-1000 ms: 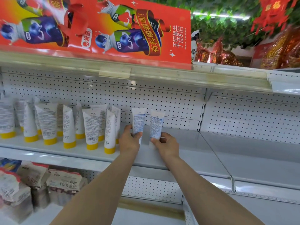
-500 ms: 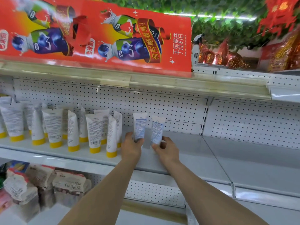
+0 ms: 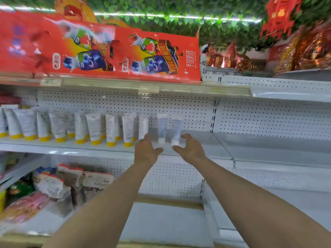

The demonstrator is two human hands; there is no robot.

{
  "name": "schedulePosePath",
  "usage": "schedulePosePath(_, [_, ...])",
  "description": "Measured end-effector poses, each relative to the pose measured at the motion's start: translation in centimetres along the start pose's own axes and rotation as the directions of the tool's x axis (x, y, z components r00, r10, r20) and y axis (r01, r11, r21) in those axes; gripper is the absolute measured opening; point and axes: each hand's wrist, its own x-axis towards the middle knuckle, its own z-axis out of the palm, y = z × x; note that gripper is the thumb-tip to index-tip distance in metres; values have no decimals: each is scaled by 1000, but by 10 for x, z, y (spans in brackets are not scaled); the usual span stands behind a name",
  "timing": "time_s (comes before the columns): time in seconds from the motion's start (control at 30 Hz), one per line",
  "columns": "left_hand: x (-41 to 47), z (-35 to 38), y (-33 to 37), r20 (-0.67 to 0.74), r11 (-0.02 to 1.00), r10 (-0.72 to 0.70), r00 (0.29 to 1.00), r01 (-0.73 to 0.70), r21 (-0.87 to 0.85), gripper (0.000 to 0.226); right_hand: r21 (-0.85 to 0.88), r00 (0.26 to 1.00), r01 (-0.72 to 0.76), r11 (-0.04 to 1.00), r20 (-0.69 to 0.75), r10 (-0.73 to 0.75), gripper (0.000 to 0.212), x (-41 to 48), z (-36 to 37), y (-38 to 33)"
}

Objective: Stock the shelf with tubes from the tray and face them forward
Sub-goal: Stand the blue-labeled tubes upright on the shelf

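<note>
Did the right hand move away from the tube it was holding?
Yes. The right hand has let go of the blue-label tube and pulled back toward the front edge of the shelf, and it is open now.

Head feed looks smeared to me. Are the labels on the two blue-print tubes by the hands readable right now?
Head view: no, motion blur smears the blue-label tubes and their print is unreadable; head view: the left hand has ghosted fingers, the right hand is clearer; head view: the yellow-capped tubes are soft too, and the wide lens bows the shelf edge.
</note>
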Motion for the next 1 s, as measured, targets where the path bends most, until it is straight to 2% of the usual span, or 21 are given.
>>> schedulePosePath(0.13, [-61,-79,-16,-33,979,40,999,-33,200,75,-149,991,129,980,-1,-130,69,-75,-5,-54])
schedulePosePath(0.3, [-132,-163,-49,-46,938,57,997,-38,345,77,-238,967,252,938,40,-250,73,-152,4,-116])
schedulePosePath(0.47, [-193,-217,-79,-125,944,-7,992,47,326,63,-180,955,295,938,75,-286,67,-204,31,-158])
schedulePosePath(0.63, [-225,-248,-110,-157,946,-78,985,123,300,60,-122,948,305,945,133,-289,61,-241,64,-185])
schedulePosePath(1.0, [-227,-249,-213,-139,898,-234,962,269,348,59,-57,906,303,951,327,-269,57,-233,171,-187])
